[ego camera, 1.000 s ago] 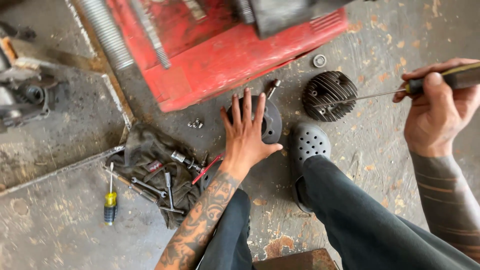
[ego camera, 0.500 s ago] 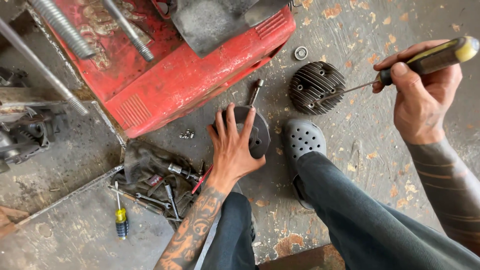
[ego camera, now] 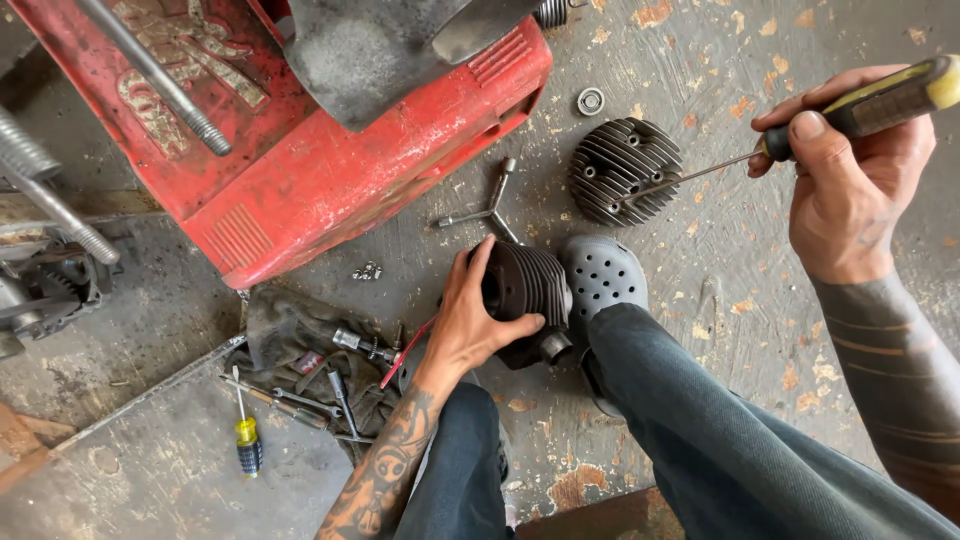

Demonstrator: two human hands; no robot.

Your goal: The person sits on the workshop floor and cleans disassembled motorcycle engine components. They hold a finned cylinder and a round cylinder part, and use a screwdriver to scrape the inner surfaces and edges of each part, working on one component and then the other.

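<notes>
Grey, stained concrete floor (ego camera: 700, 300) carries everything here, and I take the dark ribbed metal cylinder (ego camera: 528, 290) in the middle as the landmark. Far to the left of the cylinder and a little lower lies a small screwdriver with a yellow and blue handle (ego camera: 246, 440), and between it and the cylinder a dirty dark rag (ego camera: 290, 335) is spread with several loose hand tools on it, probably so they stay together. Up and left of the cylinder stands a big red metal machine body (ego camera: 330, 190). The left hand (ego camera: 475, 325) grips the cylinder, fingers curled over its top edge and thumb on the near side, it seems to keep it steady on the floor. Just right of the cylinder, touching it, is a grey perforated clog (ego camera: 603, 280) on the person's foot. Up and right of the cylinder lies a round dark finned engine cover (ego camera: 625, 170), with a small metal ring (ego camera: 590, 101) above it. Far right, the right hand (ego camera: 850, 185) is closed around a long screwdriver with a black and yellow handle (ego camera: 885, 100), whose thin shaft reaches down to the finned cover, the tip touching its ribs.
</notes>
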